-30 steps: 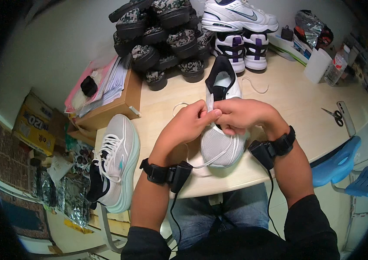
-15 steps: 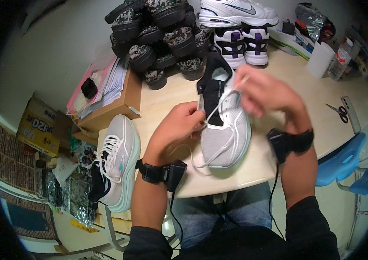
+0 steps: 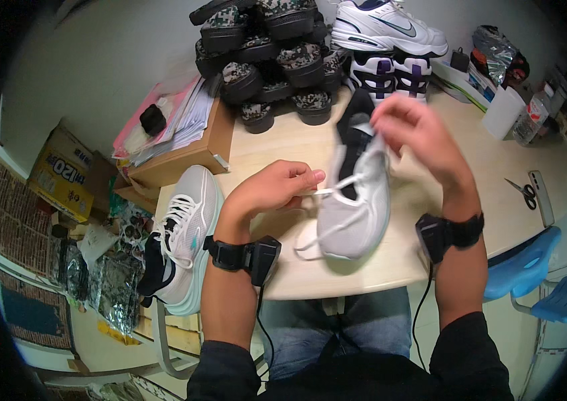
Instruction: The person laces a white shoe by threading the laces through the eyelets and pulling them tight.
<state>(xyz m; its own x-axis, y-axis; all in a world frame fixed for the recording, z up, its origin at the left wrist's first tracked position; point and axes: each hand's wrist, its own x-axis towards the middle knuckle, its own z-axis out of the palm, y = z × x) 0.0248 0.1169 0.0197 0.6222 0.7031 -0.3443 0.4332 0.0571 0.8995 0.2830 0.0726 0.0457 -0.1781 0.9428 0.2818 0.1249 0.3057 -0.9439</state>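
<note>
A light grey mesh sneaker (image 3: pixel 357 230) with a black lining and pale sole lies before me, toe toward me. My left hand (image 3: pixel 283 187) is beside its left edge, thumb and forefinger pinching a white shoelace (image 3: pixel 324 192) that crosses the shoe's throat. A loop of lace hangs past the toe's left side. At the sneaker's upper right edge, near the collar, my right hand (image 3: pixel 414 130) has its fingers curled and slightly blurred; what they grip is hidden. The matching sneaker (image 3: pixel 186 234), with its white lace threaded, lies at the table's left edge.
Camouflage shoes (image 3: pixel 300 63) with black soles are piled at the back, beside white sneakers (image 3: pixel 390 30). A cardboard box (image 3: pixel 210 144) of papers stands left. Scissors (image 3: pixel 528 194), a phone (image 3: pixel 541 198) and a bottle (image 3: pixel 532 117) are right, above a blue chair (image 3: pixel 527 267).
My left hand has drawn the lace out leftward from the shoe. My right hand, which held a lace strand raised, is now closer to the collar. The view has shifted slightly.
</note>
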